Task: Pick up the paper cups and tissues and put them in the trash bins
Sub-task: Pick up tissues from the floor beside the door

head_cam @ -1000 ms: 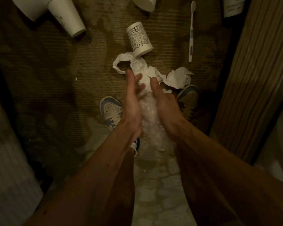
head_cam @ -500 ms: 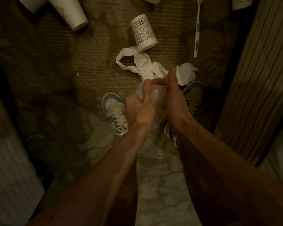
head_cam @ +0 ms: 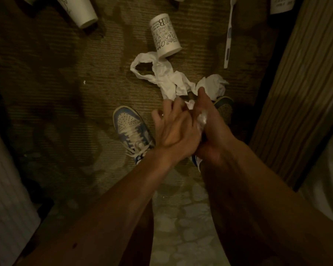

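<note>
Lying sideways, printed cup [head_cam: 165,34], mouth toward tissue [head_cam: 167,79]

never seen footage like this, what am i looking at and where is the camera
There is no machine here. This is one picture from a camera worn on a person's head, looking down at their own arms and a blue and white shoe. The right hand grips a wad of crumpled clear plastic. The left hand lies against it, fingers spread. On the carpet lie a printed paper cup on its side, a plain paper cup, a long twisted tissue, a crumpled tissue and a toothbrush. No trash bin shows.
</note>
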